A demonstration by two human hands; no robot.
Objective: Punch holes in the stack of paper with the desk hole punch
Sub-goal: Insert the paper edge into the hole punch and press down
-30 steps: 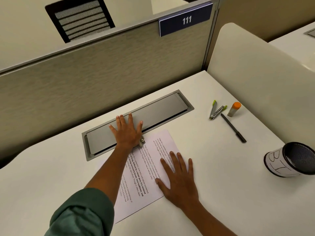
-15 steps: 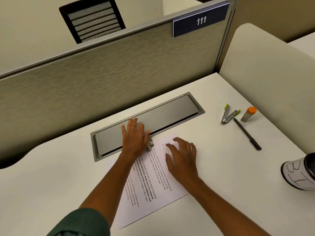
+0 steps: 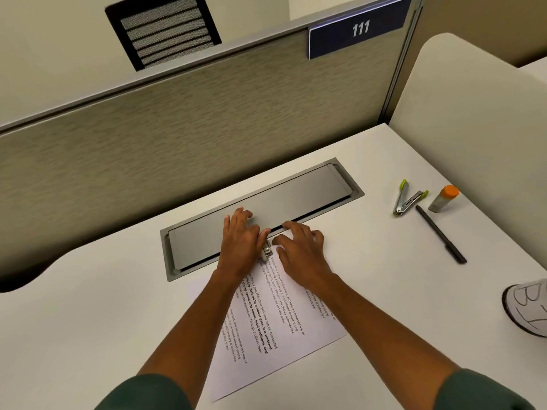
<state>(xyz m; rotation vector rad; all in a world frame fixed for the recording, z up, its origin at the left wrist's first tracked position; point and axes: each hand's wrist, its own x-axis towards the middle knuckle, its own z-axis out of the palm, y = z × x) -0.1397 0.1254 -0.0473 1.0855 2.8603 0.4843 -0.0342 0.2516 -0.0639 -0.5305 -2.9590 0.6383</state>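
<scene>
A stack of printed white paper (image 3: 275,329) lies on the white desk, its far edge under my hands. A small metal hole punch (image 3: 267,250) sits on that far edge; only a silver sliver of it shows between my hands. My left hand (image 3: 241,242) lies flat on top of the punch, fingers stretched over the grey desk hatch. My right hand (image 3: 299,247) rests just right of the punch on the top of the paper, fingers curled down and apart, its thumb close to the punch.
A grey cable hatch (image 3: 310,187) is set into the desk behind the paper. To the right lie a green-tipped stapler (image 3: 404,199), an orange-capped glue stick (image 3: 443,199) and a black pen (image 3: 441,233). A mesh pen cup (image 3: 529,309) stands at the right edge. Partition walls close off the back and right.
My right hand has slid from the lower part of the paper up to its far edge, next to the punch. My left hand has stayed on the punch.
</scene>
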